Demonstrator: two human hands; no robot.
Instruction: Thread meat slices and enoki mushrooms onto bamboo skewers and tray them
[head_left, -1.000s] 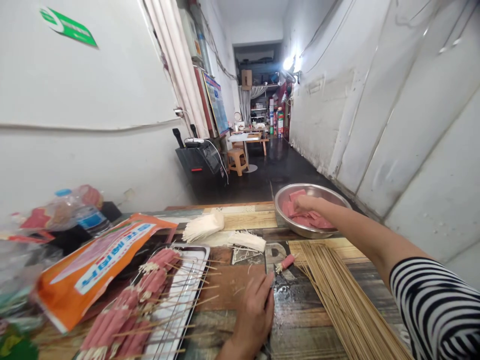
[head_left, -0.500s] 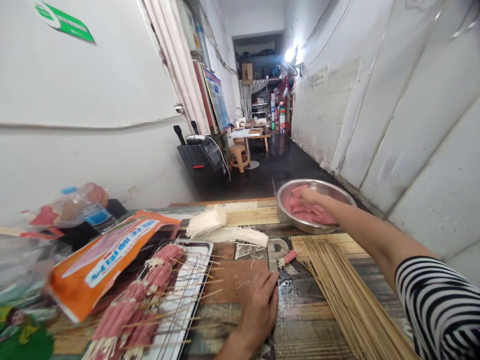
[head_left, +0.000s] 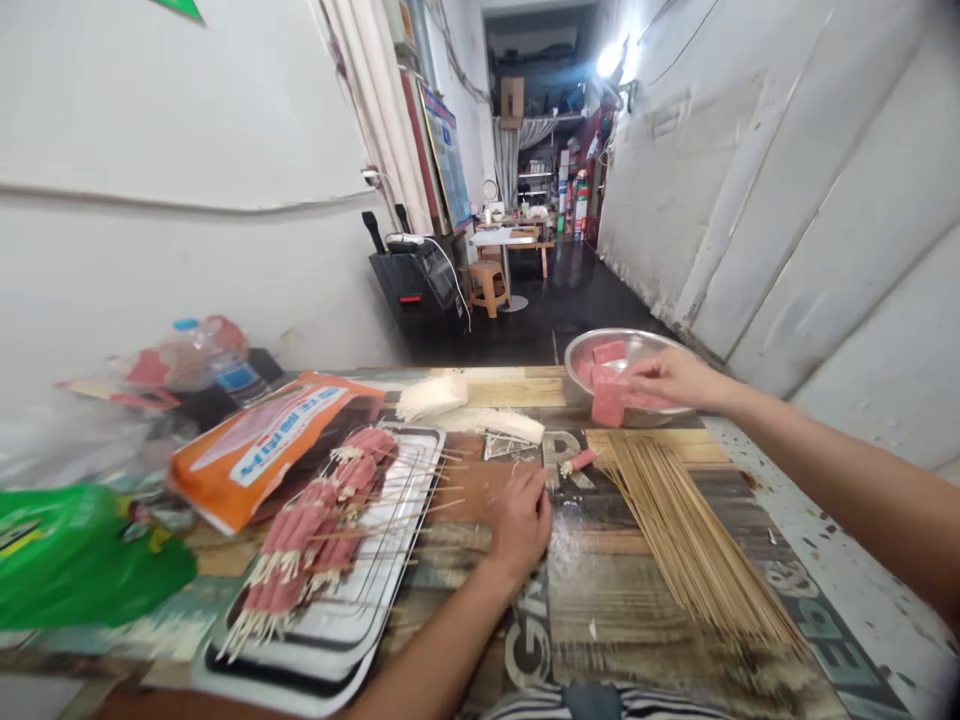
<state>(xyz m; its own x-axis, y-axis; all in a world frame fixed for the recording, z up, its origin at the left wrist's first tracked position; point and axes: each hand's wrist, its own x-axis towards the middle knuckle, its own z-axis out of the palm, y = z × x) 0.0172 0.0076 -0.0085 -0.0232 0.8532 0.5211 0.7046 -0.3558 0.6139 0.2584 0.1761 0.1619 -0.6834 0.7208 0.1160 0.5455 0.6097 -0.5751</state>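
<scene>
Over the near side of the metal bowl [head_left: 679, 407], my right hand [head_left: 667, 380] pinches a flat pink meat slice [head_left: 608, 398] that hangs from the fingertips. More pink slices lie inside the bowl. My left hand [head_left: 521, 520] rests on the wooden table, fingers bent and thumb a little apart, with nothing visible in it. Just beyond its fingertips lies a pink meat roll [head_left: 579, 461] with pale enoki ends. Two enoki bunches, a larger one [head_left: 433, 396] and a smaller one [head_left: 511, 426], sit farther back. Bamboo skewers [head_left: 690, 530] are spread to the right.
On the left, a metal tray [head_left: 397, 520] carries skewered meat-and-enoki rolls [head_left: 300, 540], sticks pointing right. Beside it lie an orange package [head_left: 255, 450] and a green bag [head_left: 82, 560]. A plastic bottle [head_left: 232, 370] stands behind. Beyond the table are a stool [head_left: 489, 288] and white walls.
My right hand has come up out of the bowl's pile toward me, with a meat slice between its fingers. My left hand stays on the table. The camera view has shifted.
</scene>
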